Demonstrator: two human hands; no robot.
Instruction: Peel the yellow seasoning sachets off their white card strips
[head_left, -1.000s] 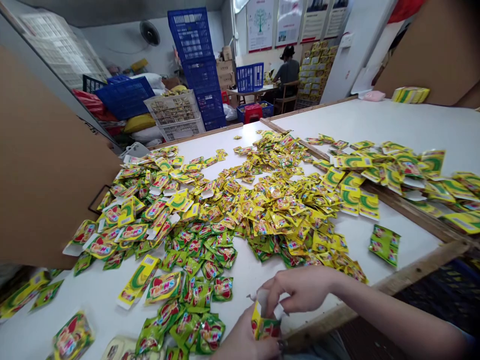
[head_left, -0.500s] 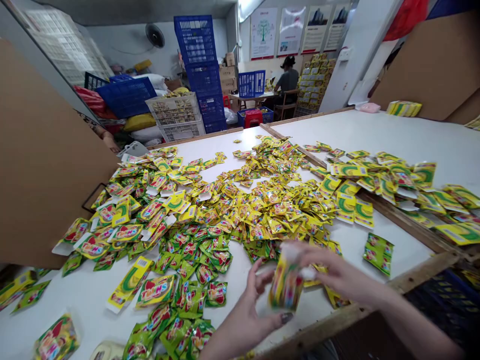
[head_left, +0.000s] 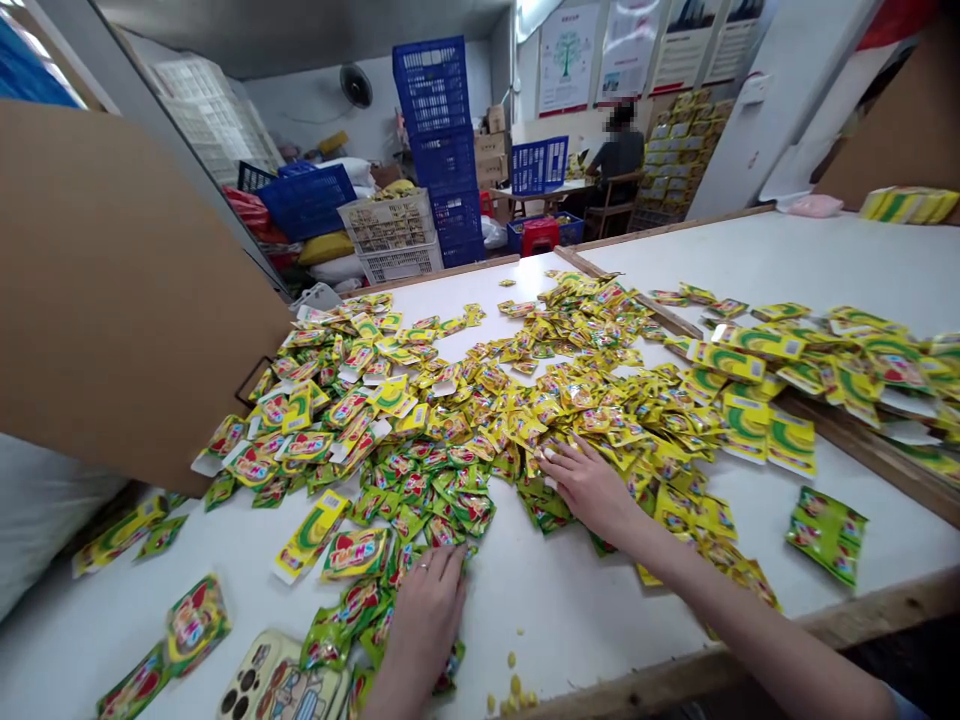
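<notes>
Your right hand point(head_left: 589, 488) lies palm down with its fingers stretched forward onto the near edge of a heap of small yellow packets point(head_left: 585, 395); whether the fingertips pinch one cannot be told from this view. White coverings show on some of those fingertips. Your left hand point(head_left: 427, 605), nearer to you and to the left, bends over a spread of green packets point(head_left: 412, 487), its fingers touching them; their undersides are hidden, so you cannot tell if they grip anything.

Yellow packets spread beyond and to both sides of your right hand, and green ones lie around and ahead of your left. Just left of your left fingers is a yellow-and-green box point(head_left: 356, 553), with a flat yellow carton point(head_left: 313, 535) beside it. A phone point(head_left: 285, 685) in a cartoon case rests left of your left wrist. Between your forearms, close to you, small yellow pieces point(head_left: 516, 686) dot the white tabletop point(head_left: 540, 590). Well right of your right hand sits a lone green pack point(head_left: 827, 535).
</notes>
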